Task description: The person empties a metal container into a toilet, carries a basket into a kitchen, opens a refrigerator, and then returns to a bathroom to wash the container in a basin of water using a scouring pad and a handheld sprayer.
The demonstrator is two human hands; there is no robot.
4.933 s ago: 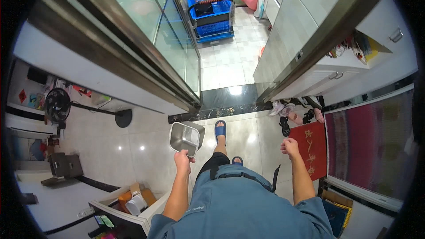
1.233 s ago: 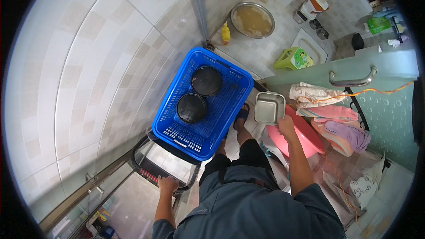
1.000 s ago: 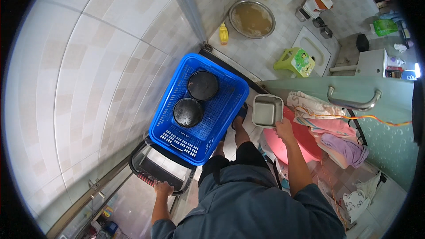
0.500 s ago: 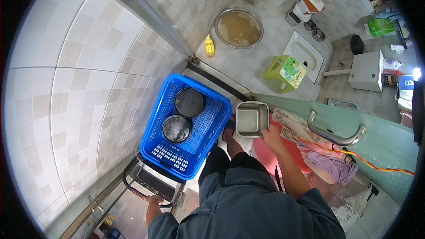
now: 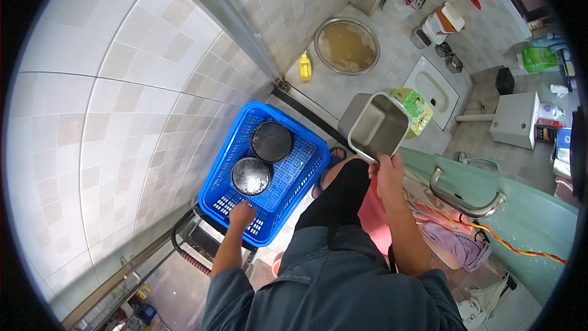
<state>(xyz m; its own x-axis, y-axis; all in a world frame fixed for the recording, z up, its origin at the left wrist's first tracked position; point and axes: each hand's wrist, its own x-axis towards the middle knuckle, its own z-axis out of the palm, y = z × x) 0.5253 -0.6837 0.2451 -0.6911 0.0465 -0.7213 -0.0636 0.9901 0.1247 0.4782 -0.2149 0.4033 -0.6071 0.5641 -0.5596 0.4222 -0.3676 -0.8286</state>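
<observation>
My right hand (image 5: 388, 175) grips the near rim of a deep rectangular metal container (image 5: 381, 127), which is tilted and shows its bare inside. My left hand (image 5: 243, 214) hangs over the near left side of a blue plastic basket (image 5: 313, 181), just short of a round dark pan with a shiny patch (image 5: 251, 176). The fingers of that hand are mostly hidden from above, and whether it touches the pan is unclear. A second round black pan (image 5: 271, 141) lies farther back in the basket. The basket rests on a cart with a curved black handle (image 5: 179, 242).
Ahead, a wide metal basin of murky brown water (image 5: 347, 46) sits on the floor beside a yellow bottle (image 5: 305, 67). A green stool (image 5: 414, 110) stands partly behind the container, near a squat toilet (image 5: 433, 91). On the right is a glass door with a metal handle (image 5: 468, 199).
My left hand has left the cart handle and come over the basket. My right hand has carried the metal container forward and up, tilting it. The view has shifted slightly.
</observation>
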